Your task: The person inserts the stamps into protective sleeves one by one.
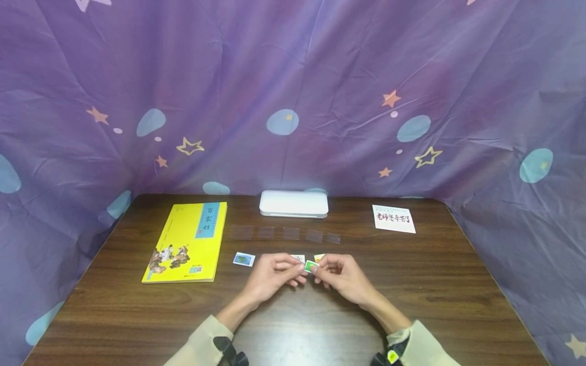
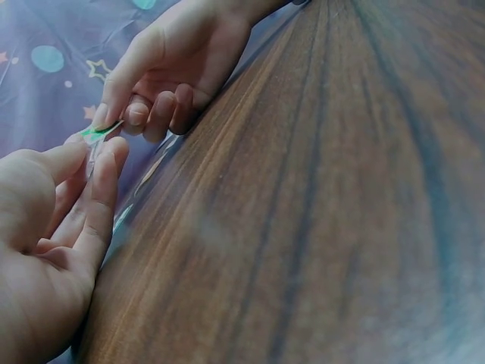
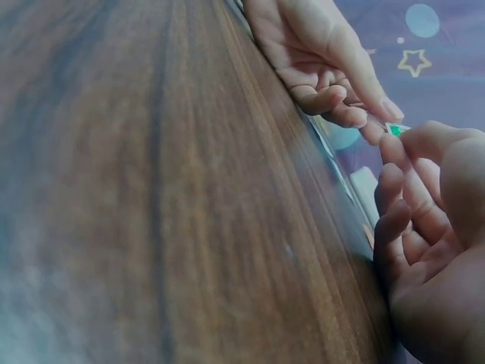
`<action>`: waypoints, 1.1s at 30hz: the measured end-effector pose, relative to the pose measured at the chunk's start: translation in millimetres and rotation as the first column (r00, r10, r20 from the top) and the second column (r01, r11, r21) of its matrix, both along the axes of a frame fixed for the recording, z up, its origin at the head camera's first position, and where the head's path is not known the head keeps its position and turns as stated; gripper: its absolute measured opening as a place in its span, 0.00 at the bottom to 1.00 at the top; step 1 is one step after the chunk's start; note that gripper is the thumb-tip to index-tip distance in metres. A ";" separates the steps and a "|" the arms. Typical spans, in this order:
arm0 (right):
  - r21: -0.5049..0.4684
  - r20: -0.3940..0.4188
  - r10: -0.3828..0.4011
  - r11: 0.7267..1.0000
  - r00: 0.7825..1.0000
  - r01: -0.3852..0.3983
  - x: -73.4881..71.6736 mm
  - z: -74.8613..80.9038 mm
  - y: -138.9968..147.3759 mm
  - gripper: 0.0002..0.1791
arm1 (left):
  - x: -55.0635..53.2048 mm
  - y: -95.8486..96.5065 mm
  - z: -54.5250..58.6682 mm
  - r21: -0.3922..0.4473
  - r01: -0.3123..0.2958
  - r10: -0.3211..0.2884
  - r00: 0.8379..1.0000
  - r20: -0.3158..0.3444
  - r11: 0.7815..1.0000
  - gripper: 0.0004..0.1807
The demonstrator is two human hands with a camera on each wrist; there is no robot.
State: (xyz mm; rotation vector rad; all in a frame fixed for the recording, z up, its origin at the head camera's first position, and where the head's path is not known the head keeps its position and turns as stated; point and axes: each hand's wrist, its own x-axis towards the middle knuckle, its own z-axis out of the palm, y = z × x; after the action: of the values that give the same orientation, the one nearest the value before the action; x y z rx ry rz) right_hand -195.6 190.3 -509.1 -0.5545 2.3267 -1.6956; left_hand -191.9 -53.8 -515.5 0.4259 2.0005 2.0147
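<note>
A small green stamp [image 1: 311,266] with a white border is held up between my two hands over the table. My right hand [image 1: 345,277] pinches it, thumb on its face. From the other side, my left hand [image 1: 271,273] grips its edge between thumb and fingertips. In the left wrist view a see-through strip shows just under the green stamp [image 2: 98,134], by the left fingertips. Behind the hands lie a white stamp [image 1: 298,258] and a yellow one [image 1: 318,257], both partly hidden. A blue stamp [image 1: 244,259] lies left of the left hand.
Several clear plastic pieces [image 1: 290,234] lie in a row beyond the stamps. A white case [image 1: 294,204] stands at the back edge. A yellow book [image 1: 189,239] lies at left, a white card with red writing [image 1: 393,219] at back right. A purple curtain [image 1: 293,91] hangs behind.
</note>
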 end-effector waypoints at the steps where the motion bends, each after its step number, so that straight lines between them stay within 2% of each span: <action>1: 0.002 0.003 -0.005 1.000 1.000 0.005 0.1 0.3 -0.2 0.10 | -0.1 0.0 0.1 0.002 0.000 0.000 1.000 0.001 1.000 0.15; 10: 0.001 0.024 -0.034 0.999 0.999 0.034 0.9 1.2 -2.7 0.11 | -0.5 -0.6 0.8 0.029 0.000 -0.001 1.000 0.012 1.000 0.15; 22: 0.014 0.010 -0.038 0.999 0.999 0.037 0.7 0.0 -3.6 0.12 | 0.3 -1.2 1.7 0.006 -0.002 0.002 1.000 -0.012 1.000 0.14; 28: -0.012 0.001 -0.027 1.000 1.000 0.027 1.2 -0.1 -5.0 0.12 | -0.2 -1.2 1.6 0.004 -0.007 0.008 1.000 -0.015 1.000 0.14; 33: -0.018 -0.004 -0.009 1.000 1.000 0.009 0.2 -0.7 -4.2 0.09 | -1.4 -2.2 1.2 0.002 -0.014 0.014 1.000 0.001 1.000 0.14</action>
State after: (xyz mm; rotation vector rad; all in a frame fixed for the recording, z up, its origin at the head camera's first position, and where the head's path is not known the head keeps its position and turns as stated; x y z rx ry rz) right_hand -195.4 186.1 -509.8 -0.5520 2.3223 -1.7233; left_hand -193.3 -56.0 -514.3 0.4126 2.0064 2.0249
